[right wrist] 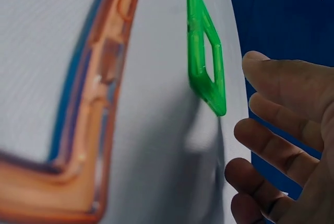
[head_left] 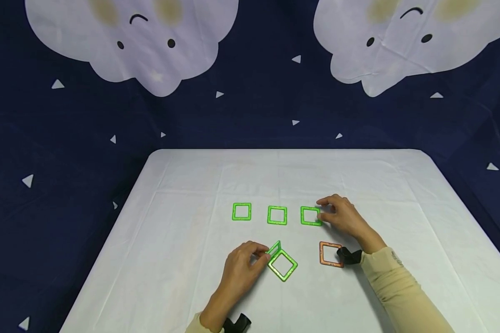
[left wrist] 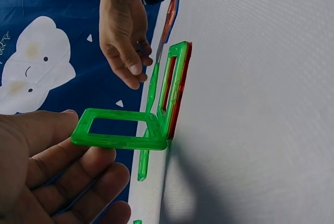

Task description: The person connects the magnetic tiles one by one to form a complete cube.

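Note:
My left hand (head_left: 239, 268) pinches a green open-centred square tile (left wrist: 117, 141) by its edge, between thumb and fingers. That tile stands up along one edge of another green square tile (head_left: 290, 273), which lies flat on the table. Under the flat tile a red layer (left wrist: 181, 96) shows in the left wrist view. My right hand (head_left: 343, 217) hovers beside the rightmost green square tile (right wrist: 196, 46) of the back row, fingers spread and apart from it in the right wrist view. Nearer me lies an orange square tile (head_left: 321, 254) with a blue layer (right wrist: 70, 98) beneath it.
Two more green square tiles, a left one (head_left: 234, 212) and a middle one (head_left: 269, 215), continue the back row. All lie on a white-covered table (head_left: 183, 240). Behind it hangs a dark blue cloth (head_left: 250, 120) with clouds. A black wrist camera (head_left: 349, 255) overlaps the orange tile.

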{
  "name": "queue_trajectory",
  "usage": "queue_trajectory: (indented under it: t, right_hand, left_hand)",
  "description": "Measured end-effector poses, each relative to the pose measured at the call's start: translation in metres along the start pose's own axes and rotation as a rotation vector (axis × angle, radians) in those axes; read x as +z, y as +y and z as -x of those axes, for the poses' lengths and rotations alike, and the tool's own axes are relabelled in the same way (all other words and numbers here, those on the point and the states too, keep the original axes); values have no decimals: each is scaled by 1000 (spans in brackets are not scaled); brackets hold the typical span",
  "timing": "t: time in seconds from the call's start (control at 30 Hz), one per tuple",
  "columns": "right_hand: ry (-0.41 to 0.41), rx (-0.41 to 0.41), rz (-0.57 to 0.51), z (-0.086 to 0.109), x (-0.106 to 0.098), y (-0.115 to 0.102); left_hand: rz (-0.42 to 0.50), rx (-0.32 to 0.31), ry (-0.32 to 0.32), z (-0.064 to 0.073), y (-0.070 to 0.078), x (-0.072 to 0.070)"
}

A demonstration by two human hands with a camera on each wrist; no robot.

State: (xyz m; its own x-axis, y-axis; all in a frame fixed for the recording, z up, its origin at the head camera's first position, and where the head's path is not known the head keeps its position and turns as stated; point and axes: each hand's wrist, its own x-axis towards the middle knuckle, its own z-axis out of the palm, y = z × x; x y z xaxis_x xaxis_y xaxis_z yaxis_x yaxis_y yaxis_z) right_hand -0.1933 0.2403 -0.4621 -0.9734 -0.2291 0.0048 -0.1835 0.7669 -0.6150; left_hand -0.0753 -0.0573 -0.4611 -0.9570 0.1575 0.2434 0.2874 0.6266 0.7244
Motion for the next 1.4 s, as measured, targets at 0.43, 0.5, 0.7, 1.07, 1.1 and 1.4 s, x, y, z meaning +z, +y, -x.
queue_trajectory:
  t: [0.43, 0.5, 0.7, 1.07, 1.1, 1.4]
  right_hand:
    - [1, -68, -7, -5, 4, 7]
    - [0, -81, -1, -5, 4, 8]
    - [-8, -91, 15, -6, 6, 9]
    - [-36, -49, 36, -6, 7, 10]
    - [-37, -53, 35, -6, 7, 10]
    - [-46, -45, 30, -5, 7, 10]
  left_hand:
    - [16, 30, 6, 0, -1, 0]
    - [18, 30, 5, 0, 0, -1]
    - [29, 29, -1, 0, 0, -1]
    - [36, 53, -1, 0, -1, 0]
    - [37, 53, -2, 0, -1, 0]
    - [28, 65, 9, 1, -2, 1]
